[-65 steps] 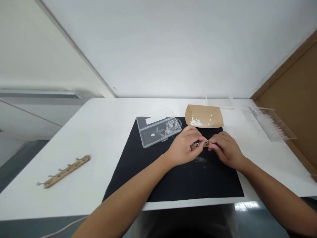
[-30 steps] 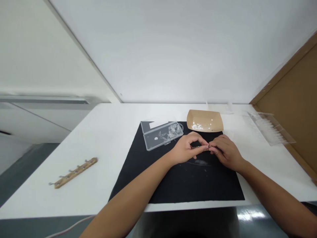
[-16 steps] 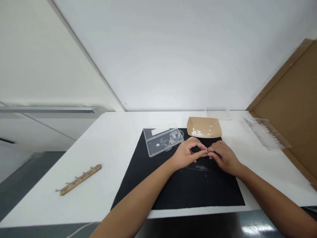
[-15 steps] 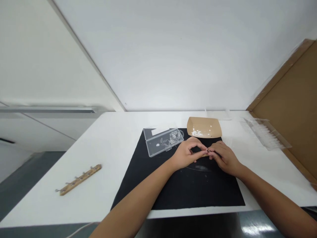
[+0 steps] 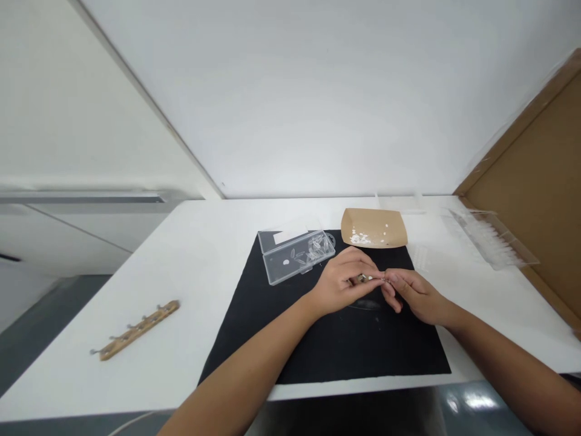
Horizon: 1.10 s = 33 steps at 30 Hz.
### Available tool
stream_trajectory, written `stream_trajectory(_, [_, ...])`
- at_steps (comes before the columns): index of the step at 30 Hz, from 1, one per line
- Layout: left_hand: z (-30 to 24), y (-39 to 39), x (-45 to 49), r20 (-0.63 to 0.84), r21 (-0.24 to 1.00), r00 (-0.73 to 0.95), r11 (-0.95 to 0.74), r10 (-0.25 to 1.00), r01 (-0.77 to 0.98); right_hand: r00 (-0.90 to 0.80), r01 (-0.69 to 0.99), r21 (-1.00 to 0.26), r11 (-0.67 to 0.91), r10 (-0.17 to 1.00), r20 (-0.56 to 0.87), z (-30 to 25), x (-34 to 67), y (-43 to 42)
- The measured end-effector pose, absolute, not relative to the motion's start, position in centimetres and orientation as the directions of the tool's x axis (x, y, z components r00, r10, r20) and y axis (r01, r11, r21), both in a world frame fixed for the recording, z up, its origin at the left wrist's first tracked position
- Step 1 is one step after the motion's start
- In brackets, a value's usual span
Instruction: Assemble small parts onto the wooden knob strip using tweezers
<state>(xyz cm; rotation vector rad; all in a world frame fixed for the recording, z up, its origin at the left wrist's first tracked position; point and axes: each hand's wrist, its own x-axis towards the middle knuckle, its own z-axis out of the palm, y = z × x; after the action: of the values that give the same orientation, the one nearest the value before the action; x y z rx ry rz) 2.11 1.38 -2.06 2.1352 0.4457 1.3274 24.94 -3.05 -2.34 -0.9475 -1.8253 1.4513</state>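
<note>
My left hand (image 5: 341, 281) and my right hand (image 5: 415, 295) meet over the black mat (image 5: 363, 351), fingertips touching. Each pinches at something small with a pale, shiny bit (image 5: 369, 278) showing between the left thumb and fingers; its kind is too small to make out. Left of the hands lies an open clear plastic case (image 5: 274, 274) holding several clear, leaf-shaped pieces (image 5: 320, 245) and one white disc (image 5: 285, 262). Just behind the hands sits a brown paper tray (image 5: 376, 223) with small white bits (image 5: 360, 238) in it.
A wooden strip with several metal pegs (image 5: 136, 332) lies on the white table (image 5: 200, 260) at the left. Clear plastic packs with white pieces (image 5: 494, 242) lie at the right, beside a brown cardboard panel (image 5: 535, 139). A white wall rises behind.
My right hand has turned, its thumb now on top and lower fingers stretched downward. More of the small pale thing shows between the left fingers. The view has shifted slightly.
</note>
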Motion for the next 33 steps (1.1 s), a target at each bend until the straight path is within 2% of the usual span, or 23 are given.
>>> stream_trajectory(4, [-2.1, 1.1, 2.1, 0.663, 0.66, 0.458, -0.751, 0.592, 0.014, -0.544, 0.252, -0.913, 0.321, 0.827, 0.14, -1.9, 25.1, -2.9])
stream_trajectory(8, [-2.1, 1.0, 2.3, 0.619, 0.701, 0.475, -0.713, 0.626, 0.025, -0.595, 0.373, -0.712, 0.595, 0.742, 0.308, -1.8, 25.5, -2.3])
stream_trajectory(11, [-2.0, 1.0, 2.3, 0.637, 0.688, 0.466, -0.726, 0.614, 0.016, -0.599, 0.415, -0.607, 0.678, 0.705, 0.378, -1.9, 25.5, -2.3])
stream_trajectory(17, [-1.7, 1.2, 2.1, 0.67, 0.651, 0.475, -0.759, 0.571, -0.006, -0.529, 0.443, -0.664, 0.602, 0.774, 0.349, -2.2, 25.3, -2.7])
stream_trajectory(21, [-1.8, 1.2, 2.2, 0.68, 0.644, 0.435, -0.764, 0.59, 0.028, -0.477, 0.485, -0.689, 0.538, 0.823, 0.307, -2.4, 25.0, -2.7])
stream_trajectory(28, [-2.5, 0.9, 2.8, 0.688, 0.644, 0.34, -0.756, 0.64, 0.12, -0.467, 0.524, -0.665, 0.532, 0.833, 0.298, -2.3, 24.3, -2.8])
stream_trajectory(33, [-2.4, 0.6, 3.2, 0.735, 0.58, 0.299, -0.793, 0.608, 0.187, -0.487, 0.536, -0.631, 0.561, 0.816, 0.312, -2.2, 23.9, -2.8])
